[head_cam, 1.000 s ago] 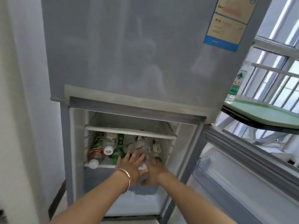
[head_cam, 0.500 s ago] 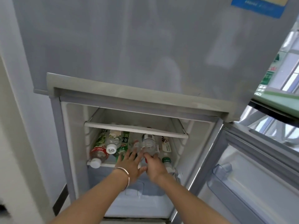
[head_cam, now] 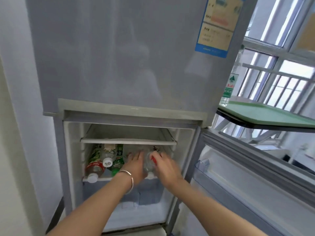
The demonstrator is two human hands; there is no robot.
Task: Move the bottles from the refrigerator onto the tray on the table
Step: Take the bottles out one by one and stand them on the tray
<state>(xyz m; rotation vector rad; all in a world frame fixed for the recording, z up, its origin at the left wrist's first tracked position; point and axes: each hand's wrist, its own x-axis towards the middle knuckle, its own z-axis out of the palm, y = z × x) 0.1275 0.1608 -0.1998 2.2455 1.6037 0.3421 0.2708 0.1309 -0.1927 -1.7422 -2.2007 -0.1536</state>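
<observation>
Fridge shelf [head_cam: 95, 179] crowded. My left hand [head_cam: 134, 166] and right hand [head_cam: 167, 167] bracket a clear bottle [head_cam: 148, 165], grip unclear through blur. It may slip or nudge the red-label bottle [head_cam: 94, 167] off.

Bottles [head_cam: 105, 160] lying caps-outward on the refrigerator [head_cam: 119, 65] shelf; green tray [head_cam: 265, 114] holding one upright bottle [head_cam: 229, 86].

Since a second ago your hands have gone deeper onto the refrigerator shelf: your left hand [head_cam: 135, 165] now lies along the left side of a clear bottle [head_cam: 148, 165] at the centre of the frame, and your right hand [head_cam: 166, 165] has moved over its right side, where before both hovered at the shelf's front edge. That bottle now lies between your two palms, blurred. Your view has swung back right, so the green tray [head_cam: 265, 114] shows again at right.
</observation>
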